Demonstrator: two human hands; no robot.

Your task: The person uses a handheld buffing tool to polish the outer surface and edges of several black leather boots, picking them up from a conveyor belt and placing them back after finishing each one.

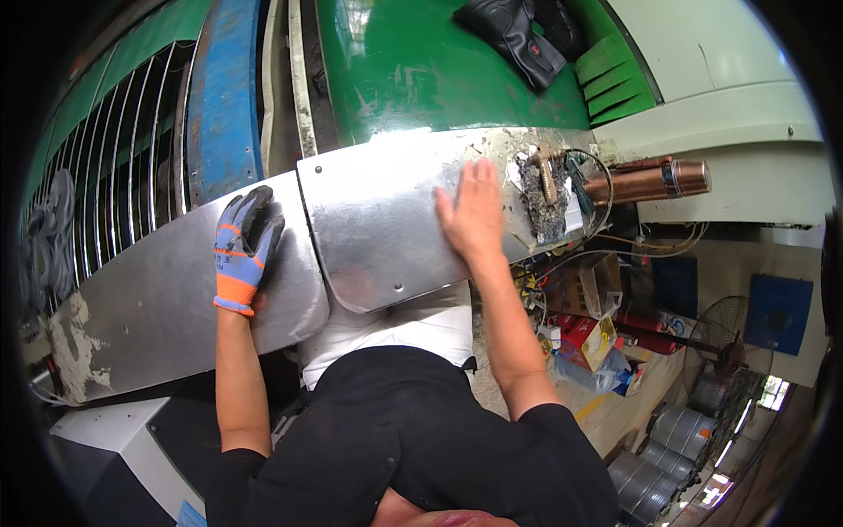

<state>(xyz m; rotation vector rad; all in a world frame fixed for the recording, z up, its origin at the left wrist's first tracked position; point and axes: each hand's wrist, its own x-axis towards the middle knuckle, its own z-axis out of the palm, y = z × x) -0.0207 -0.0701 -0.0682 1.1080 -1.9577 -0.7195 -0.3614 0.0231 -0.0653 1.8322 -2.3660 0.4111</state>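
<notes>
My left hand wears a blue, grey and orange work glove. It rests on the left metal panel, its fingers loosely bent and apart from the thumb, with nothing visible in it. My bare right hand lies flat on the right metal panel, fingers stretched upward and thumb out to the left. A narrow gap parts the two silvery panels. Right of this hand, a patch of dark grey debris covers the panel's end. A small brownish tool lies on the debris; its kind is unclear.
Beyond the panels is a green machine surface with a black leather-like item on it. A copper-coloured cylinder and thin cables lie at the right. Farther right are a fan, boxes and metal kegs. Metal bars stand left.
</notes>
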